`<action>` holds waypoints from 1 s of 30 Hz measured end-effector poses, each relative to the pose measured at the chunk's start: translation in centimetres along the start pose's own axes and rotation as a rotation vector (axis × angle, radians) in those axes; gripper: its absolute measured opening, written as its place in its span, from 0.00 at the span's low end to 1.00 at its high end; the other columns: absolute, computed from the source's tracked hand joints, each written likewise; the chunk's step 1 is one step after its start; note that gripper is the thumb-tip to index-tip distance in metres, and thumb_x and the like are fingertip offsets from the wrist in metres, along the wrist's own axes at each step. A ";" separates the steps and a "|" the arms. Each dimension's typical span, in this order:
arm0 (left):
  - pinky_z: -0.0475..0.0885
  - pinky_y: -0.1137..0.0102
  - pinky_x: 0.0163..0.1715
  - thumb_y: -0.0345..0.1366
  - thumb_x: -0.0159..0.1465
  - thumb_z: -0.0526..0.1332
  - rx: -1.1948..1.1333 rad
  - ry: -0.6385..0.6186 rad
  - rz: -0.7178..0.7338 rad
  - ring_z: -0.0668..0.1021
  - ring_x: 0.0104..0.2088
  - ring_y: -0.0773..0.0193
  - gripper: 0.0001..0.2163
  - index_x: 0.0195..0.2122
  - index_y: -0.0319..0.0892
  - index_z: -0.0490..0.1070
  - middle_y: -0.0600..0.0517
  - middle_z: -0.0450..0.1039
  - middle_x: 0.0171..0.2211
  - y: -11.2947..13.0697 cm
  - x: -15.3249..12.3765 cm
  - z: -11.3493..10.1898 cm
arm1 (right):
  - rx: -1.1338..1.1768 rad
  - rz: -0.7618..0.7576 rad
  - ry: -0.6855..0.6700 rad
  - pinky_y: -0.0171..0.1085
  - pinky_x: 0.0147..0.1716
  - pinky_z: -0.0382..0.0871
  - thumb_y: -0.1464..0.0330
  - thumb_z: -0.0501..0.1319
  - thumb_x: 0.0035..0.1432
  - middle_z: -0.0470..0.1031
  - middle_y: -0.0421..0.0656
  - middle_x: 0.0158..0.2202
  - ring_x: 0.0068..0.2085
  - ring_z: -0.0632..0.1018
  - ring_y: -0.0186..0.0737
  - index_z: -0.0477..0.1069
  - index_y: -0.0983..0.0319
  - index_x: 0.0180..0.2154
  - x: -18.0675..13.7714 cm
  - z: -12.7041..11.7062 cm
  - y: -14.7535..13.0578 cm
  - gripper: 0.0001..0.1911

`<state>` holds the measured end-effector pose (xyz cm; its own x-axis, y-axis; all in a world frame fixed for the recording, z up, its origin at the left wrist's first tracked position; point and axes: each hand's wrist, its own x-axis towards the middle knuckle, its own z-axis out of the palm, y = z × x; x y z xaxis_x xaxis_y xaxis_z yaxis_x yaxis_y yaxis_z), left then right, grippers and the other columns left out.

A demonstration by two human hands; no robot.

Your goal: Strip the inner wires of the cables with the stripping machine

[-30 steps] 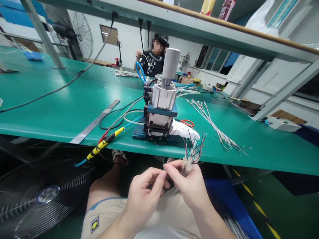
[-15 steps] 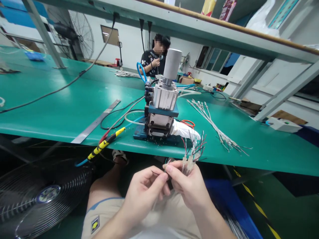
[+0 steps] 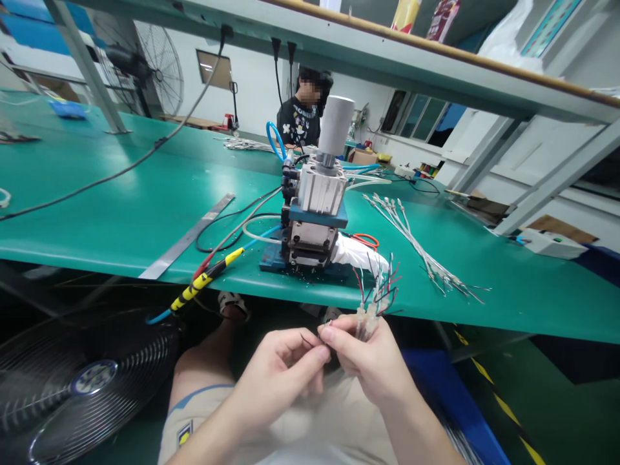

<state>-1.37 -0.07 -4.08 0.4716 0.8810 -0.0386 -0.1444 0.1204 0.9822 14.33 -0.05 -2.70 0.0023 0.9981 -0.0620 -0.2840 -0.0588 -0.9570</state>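
The long green table (image 3: 121, 213) fills the view from the left edge to the right. A floor fan (image 3: 82, 381) stands below its front edge on the left. A small grey and blue machine (image 3: 314, 213) sits close to the front edge near the middle, with hoses and a yellow-and-black cable (image 3: 203, 281) running off to its left. A loose pile of white wires (image 3: 416, 245) lies on the table to the right of the machine. A person (image 3: 300, 119) sits at the far edge.

Below the front edge, over the lap, the left hand (image 3: 281, 378) and right hand (image 3: 372, 365) meet at the fingertips. The right hand is closed around a bundle of wires (image 3: 375, 300) whose red, green and black ends stick up in front of the table edge. The left hand pinches a thin wire (image 3: 309, 338) between thumb and forefinger, just beside the bundle.
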 end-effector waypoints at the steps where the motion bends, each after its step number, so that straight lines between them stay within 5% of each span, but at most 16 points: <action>1: 0.64 0.78 0.21 0.44 0.65 0.64 0.005 -0.009 -0.011 0.69 0.19 0.72 0.13 0.31 0.37 0.74 0.53 0.73 0.19 0.1 0.1 -0.1 | -0.002 -0.001 -0.002 0.28 0.12 0.39 0.61 0.77 0.43 0.65 0.36 0.15 0.14 0.52 0.21 0.82 0.64 0.25 0.0 -0.1 0.0 0.13; 10: 0.58 0.79 0.18 0.42 0.65 0.62 0.145 -0.138 -0.094 0.65 0.16 0.74 0.14 0.27 0.38 0.72 0.52 0.72 0.16 1.7 0.1 -1.2 | 0.018 0.088 -0.057 0.27 0.13 0.43 0.62 0.77 0.43 0.59 0.32 0.13 0.15 0.52 0.22 0.79 0.64 0.24 -0.1 -0.7 -0.5 0.14; 15: 0.59 0.78 0.16 0.45 0.65 0.62 0.151 -0.027 -0.027 0.67 0.16 0.72 0.15 0.28 0.38 0.73 0.52 0.73 0.16 2.1 0.1 -1.7 | 0.100 0.024 -0.042 0.27 0.13 0.41 0.63 0.77 0.45 0.57 0.31 0.13 0.15 0.50 0.21 0.77 0.64 0.24 -0.3 -0.6 -0.1 0.14; 21: 0.65 0.77 0.20 0.40 0.66 0.60 0.188 -0.006 0.046 0.71 0.18 0.70 0.14 0.25 0.39 0.71 0.49 0.76 0.20 0.9 0.0 0.6 | 0.087 -0.076 0.054 0.28 0.14 0.42 0.62 0.76 0.47 0.58 0.32 0.15 0.15 0.52 0.23 0.74 0.65 0.22 -0.3 0.4 0.2 0.16; 30: 0.64 0.79 0.17 0.46 0.65 0.63 0.001 0.148 0.042 0.69 0.14 0.72 0.16 0.27 0.38 0.72 0.50 0.74 0.16 0.1 0.2 1.2 | 0.197 0.059 0.070 0.26 0.12 0.39 0.58 0.78 0.41 0.50 0.27 0.10 0.13 0.47 0.21 0.68 0.63 0.20 0.0 0.6 -0.3 0.22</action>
<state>-0.27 -0.47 -3.74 0.3317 0.9431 -0.0243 -0.1602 0.0817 0.9837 13.83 0.03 -2.26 0.0442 0.9888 -0.1426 -0.4673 -0.1057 -0.8777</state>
